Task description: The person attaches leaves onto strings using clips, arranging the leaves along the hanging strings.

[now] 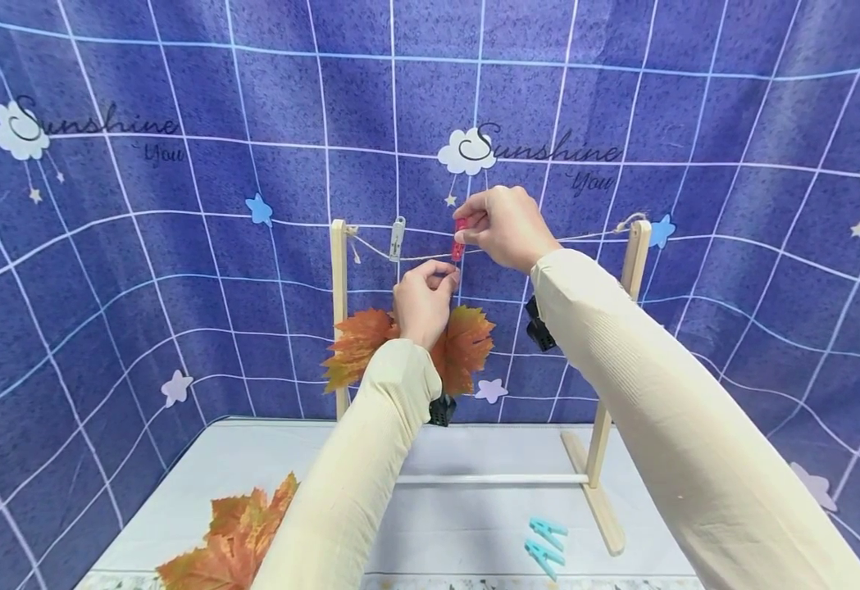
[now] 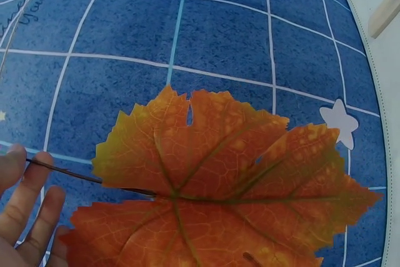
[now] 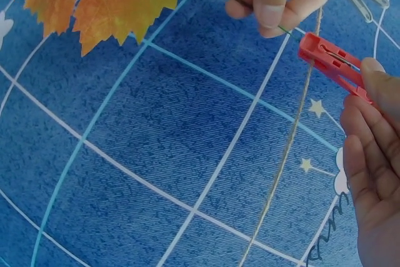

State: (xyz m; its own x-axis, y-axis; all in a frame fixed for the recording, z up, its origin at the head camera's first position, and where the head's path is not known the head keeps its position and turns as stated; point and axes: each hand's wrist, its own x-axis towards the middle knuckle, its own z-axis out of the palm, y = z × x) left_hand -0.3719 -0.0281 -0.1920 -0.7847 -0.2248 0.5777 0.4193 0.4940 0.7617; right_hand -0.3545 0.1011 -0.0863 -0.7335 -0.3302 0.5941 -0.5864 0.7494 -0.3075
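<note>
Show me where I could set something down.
The tabletop between the left sleeve, white crossbar and turquoise clothespins is bare. Crowded: the twine around the red clothespin, where left hand and right hand nearly meet.

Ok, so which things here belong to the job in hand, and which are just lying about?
Seemingly in the job:
red peg
held leaf
string
stand
grey peg, already on the string

Lying about, perhaps spares:
two blue pegs
loose leaves

"Sunshine You" lettering [image 1: 558, 153], twice, on blue backdrop [image 1: 430, 98]
</note>
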